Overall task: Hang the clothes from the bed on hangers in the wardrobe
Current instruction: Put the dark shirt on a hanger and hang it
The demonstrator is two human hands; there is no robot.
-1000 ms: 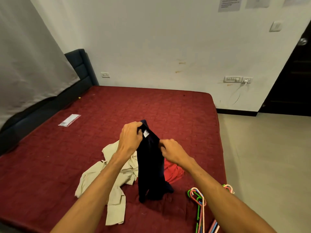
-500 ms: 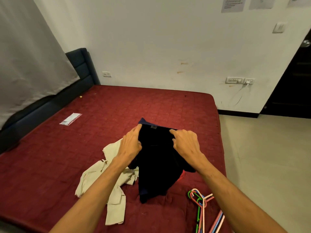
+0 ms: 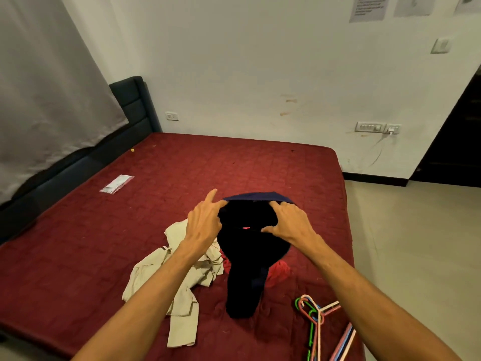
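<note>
A dark navy garment [image 3: 247,259] hangs above the red bed [image 3: 130,230], its lower end resting on the mattress. My left hand [image 3: 204,220] grips its top edge on the left, index finger raised. My right hand [image 3: 289,222] grips the top edge on the right, so the opening is spread between both hands. A beige shirt [image 3: 177,277] lies crumpled on the bed to the left of it. A red garment [image 3: 278,272] lies partly hidden beneath the navy one. Several coloured plastic hangers [image 3: 315,321] lie near the bed's front right corner.
A small plastic packet [image 3: 116,184] lies on the bed's left side. A dark headboard [image 3: 135,105] and grey curtain [image 3: 46,87] stand at left. White wall behind, tiled floor [image 3: 416,256] at right, a dark doorway [image 3: 455,142] at far right.
My hands have moved apart along the navy garment's top edge, spreading it from a narrow bunched strip into a wide opening. The view has tilted slightly.
</note>
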